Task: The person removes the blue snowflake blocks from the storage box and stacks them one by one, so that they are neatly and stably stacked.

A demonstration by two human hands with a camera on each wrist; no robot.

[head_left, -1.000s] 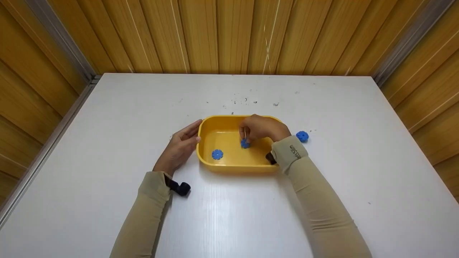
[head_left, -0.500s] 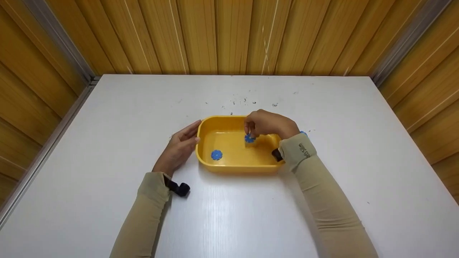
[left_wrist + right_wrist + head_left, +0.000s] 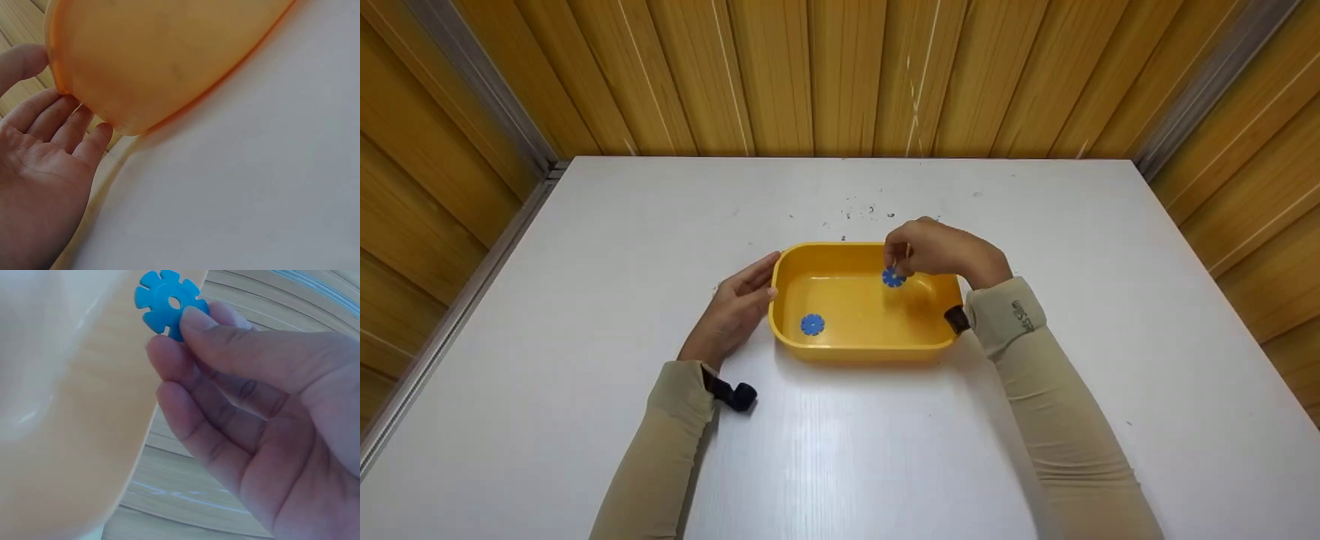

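In the head view a yellow plastic basin (image 3: 847,347) rests on the white table. My left hand (image 3: 735,304) lies against its left side, fingers fairly straight along the outer wall and the thumb at the rim. The left wrist view shows those fingertips (image 3: 101,132) touching the wall. My right hand (image 3: 941,251), over the basin's far right part, pinches a blue snowflake disc (image 3: 160,301) between thumb and fingers. That disc has a notched edge and a round centre hole. Another blue notched disc (image 3: 812,325) lies flat on the basin floor at the near left.
The white table (image 3: 840,450) runs back to a wood-patterned panel wall (image 3: 840,75), with more panels at both sides. Small dark marks (image 3: 871,210) dot the tabletop beyond the basin. A black wrist device (image 3: 739,396) sticks out from the left sleeve.
My right hand has risen and moved right and away with the pinched disc. Its wrist now hides the blue piece seen on the table right of the basin. The left hand stays put.
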